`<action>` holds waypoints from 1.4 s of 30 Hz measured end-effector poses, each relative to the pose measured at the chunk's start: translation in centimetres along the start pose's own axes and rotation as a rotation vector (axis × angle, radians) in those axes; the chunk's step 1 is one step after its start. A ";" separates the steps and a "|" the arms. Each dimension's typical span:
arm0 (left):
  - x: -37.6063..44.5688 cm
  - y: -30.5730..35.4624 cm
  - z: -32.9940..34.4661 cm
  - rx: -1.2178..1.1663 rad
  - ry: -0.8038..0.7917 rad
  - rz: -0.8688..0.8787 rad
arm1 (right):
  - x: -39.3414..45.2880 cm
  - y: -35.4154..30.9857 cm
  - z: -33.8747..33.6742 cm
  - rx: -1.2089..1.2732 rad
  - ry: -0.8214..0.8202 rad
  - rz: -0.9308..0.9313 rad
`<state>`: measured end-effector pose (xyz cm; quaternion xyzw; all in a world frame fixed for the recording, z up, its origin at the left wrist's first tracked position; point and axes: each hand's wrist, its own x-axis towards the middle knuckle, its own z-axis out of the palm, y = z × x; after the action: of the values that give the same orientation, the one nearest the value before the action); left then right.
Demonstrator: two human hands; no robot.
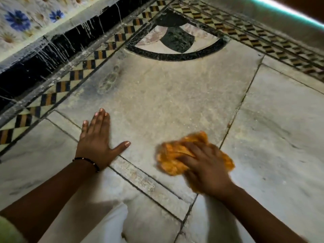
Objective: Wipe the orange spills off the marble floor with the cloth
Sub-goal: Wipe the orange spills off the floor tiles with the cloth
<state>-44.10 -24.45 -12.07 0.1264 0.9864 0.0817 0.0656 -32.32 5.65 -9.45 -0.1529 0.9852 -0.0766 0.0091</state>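
A: Cloth first. Where is it?

B: Orange cloth [177, 158], bunched up, flat on the marble floor [157, 102], lower centre-right. It sits over the seam where a big pale slab meets the narrow strip below it, just left of a dark grout line.

A: Who has it?

B: Right hand [206, 165], palm down on top, fingers curled over the bunched fabric and pressing it to the floor. Hand and cloth edges are blurred.

A: Left hand?

B: Left hand [98, 139] is flat on the floor, well apart from the cloth, fingers straight and close together, thumb splayed toward the cloth. Holding nothing. Thin dark beaded bracelet [87, 162] on the wrist.

A: Orange spills?

B: Can't pick out any clear orange patch on the marble; the slab looks dusty grey with faint smudges near the upper left.

A: Surroundings?

B: Checkered inlay border [77, 76] in black, yellow and cream runs diagonally upper left, another along the upper right. Black curved band with a dark and pink inlay motif [175, 39] at top centre. Dark skirting [35, 64] with white drip streaks beyond the border, floral tiles [17, 20] with blue flowers above it. White garment [98, 223] at the bottom between the arms
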 end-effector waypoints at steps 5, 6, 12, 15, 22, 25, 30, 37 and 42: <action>-0.1 1.1 -0.2 -0.024 0.006 0.015 | -0.4 7.6 -1.2 -0.046 0.109 0.508; 0.1 2.0 -0.3 -0.025 0.008 0.058 | 1.7 8.6 -1.2 -0.045 0.145 0.627; 5.7 9.2 -0.6 0.010 -0.009 0.377 | 6.8 6.0 -0.5 -0.061 0.048 0.405; 9.0 9.9 -0.2 0.049 -0.035 0.374 | 2.0 7.0 -0.9 -0.034 0.043 0.189; 9.9 9.5 0.7 0.016 -0.020 0.368 | 9.7 15.7 -1.8 0.007 0.141 0.778; 10.1 9.2 0.6 -0.002 -0.032 0.361 | 16.0 12.7 -1.2 0.056 0.069 0.700; 9.9 9.0 0.6 -0.031 -0.027 0.367 | 10.5 11.4 -1.1 0.043 0.072 0.119; 10.0 9.3 0.6 -0.014 -0.026 0.356 | 16.9 21.0 -2.6 -0.060 0.181 0.621; 10.1 9.4 0.4 0.008 -0.056 0.349 | 22.9 14.2 -1.0 0.012 0.076 0.389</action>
<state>-51.53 -12.77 -11.87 0.2981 0.9477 0.0841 0.0775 -58.41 12.25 -10.50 0.0436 0.9953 -0.0851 -0.0123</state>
